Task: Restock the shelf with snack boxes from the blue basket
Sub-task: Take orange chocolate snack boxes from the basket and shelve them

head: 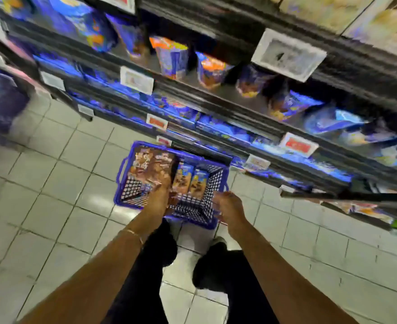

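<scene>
Blue basket [192, 210] sits on the floor [52, 183] by the shelf [216, 106], snack boxes [190, 180] inside, left hand [161, 195] down among the brown ones (too blurry to tell if its grip is closed), right hand [227, 206] loose and empty, so a rushed one-handed grab could fumble a box.

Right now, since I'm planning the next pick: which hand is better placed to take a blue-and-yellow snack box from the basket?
Probably the left hand: it reaches inside the blue basket, right beside the snack boxes. The right hand hangs over the near rim, farther off.
</scene>
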Motion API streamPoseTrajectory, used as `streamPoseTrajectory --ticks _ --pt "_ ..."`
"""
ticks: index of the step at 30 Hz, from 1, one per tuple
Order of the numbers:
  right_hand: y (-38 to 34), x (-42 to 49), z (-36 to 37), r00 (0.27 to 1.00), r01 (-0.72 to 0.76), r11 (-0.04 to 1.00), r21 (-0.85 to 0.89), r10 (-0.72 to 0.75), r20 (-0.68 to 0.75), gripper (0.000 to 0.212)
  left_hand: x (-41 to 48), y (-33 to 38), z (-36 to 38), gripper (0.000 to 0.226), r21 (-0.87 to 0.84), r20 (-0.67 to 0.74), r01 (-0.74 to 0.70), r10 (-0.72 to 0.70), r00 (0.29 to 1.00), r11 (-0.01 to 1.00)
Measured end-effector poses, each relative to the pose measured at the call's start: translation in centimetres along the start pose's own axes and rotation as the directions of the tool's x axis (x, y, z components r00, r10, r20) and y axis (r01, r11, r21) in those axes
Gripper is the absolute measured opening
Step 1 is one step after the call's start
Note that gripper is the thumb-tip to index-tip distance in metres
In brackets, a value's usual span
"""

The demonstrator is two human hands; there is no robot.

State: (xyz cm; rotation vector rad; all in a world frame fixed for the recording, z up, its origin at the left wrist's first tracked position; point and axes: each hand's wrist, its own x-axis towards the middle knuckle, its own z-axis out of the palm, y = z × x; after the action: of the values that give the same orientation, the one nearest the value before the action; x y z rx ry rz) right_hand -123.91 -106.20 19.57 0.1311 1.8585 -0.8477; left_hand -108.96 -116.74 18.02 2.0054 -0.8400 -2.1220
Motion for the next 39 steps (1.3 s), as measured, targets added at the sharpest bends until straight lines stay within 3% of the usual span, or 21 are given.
streamPoseTrajectory --ticks 4,7,10,12,14,17,19,24,27,30,35,39 --pt "5.3 11.3 4.1 0.994 -0.102 0.993 0.056 0.099 0.055 0.016 11.1 -5.2 0.4 0.038 -0.061 -0.028 0.029 -0.031 0.999 0.998" --pt "10.1 19.7 6.7 0.988 -0.127 0.990 0.064 0.120 0.100 0.021 19.0 -8.8 0.8 0.058 -0.126 -0.041 0.091 -0.097 0.994 0.988" --pt "15.3 28.1 9.2 0.993 -0.106 0.989 0.105 0.099 0.063 0.029 25.7 -12.4 2.2 0.042 -0.110 -0.085 0.029 -0.038 0.996 0.994" --pt "17.8 33.2 10.4 0.989 -0.113 0.974 0.195 0.090 0.121 0.029 29.1 -14.7 3.4 0.033 -0.138 -0.072 0.018 -0.029 0.997 0.990" --pt "19.1 37.3 11.3 0.983 -0.105 0.978 0.178 0.076 0.165 0.019 31.9 -16.4 4.5 0.041 -0.177 -0.052 -0.006 -0.004 0.999 0.984" --pt "20.0 42.1 12.3 0.997 -0.078 0.993 0.086 0.076 0.027 0.011 34.7 -17.6 5.2 0.053 -0.139 -0.145 -0.009 -0.011 0.989 0.990" --pt "20.6 43.9 12.7 0.998 -0.064 0.998 -0.001 0.064 -0.011 0.014 35.8 -18.2 5.5 0.055 -0.152 -0.171 -0.042 0.016 0.985 0.987" --pt "21.0 43.9 12.7 0.996 -0.085 0.996 -0.018 0.085 0.006 0.023 36.2 -18.5 5.5 0.059 -0.152 -0.192 -0.040 0.010 0.981 0.988" --pt "21.1 43.1 12.5 0.995 -0.097 0.995 -0.008 0.097 0.009 0.009 35.7 -18.4 5.3 0.062 -0.150 -0.187 -0.025 -0.003 0.982 0.988" --pt "20.8 43.3 12.5 0.995 -0.100 0.995 -0.027 0.100 -0.015 0.021 35.9 -18.3 5.1 0.055 -0.132 -0.193 -0.052 0.025 0.981 0.990" --pt "20.0 42.2 12.1 0.994 -0.086 0.996 0.039 0.083 0.073 0.010 35.6 -17.8 5.0 0.051 -0.127 -0.204 -0.071 0.044 0.978 0.989" --pt "20.0 42.2 11.5 0.995 -0.078 0.996 0.038 0.076 0.067 0.023 34.6 -16.9 5.4 0.054 -0.130 -0.189 -0.059 0.034 0.981 0.990"
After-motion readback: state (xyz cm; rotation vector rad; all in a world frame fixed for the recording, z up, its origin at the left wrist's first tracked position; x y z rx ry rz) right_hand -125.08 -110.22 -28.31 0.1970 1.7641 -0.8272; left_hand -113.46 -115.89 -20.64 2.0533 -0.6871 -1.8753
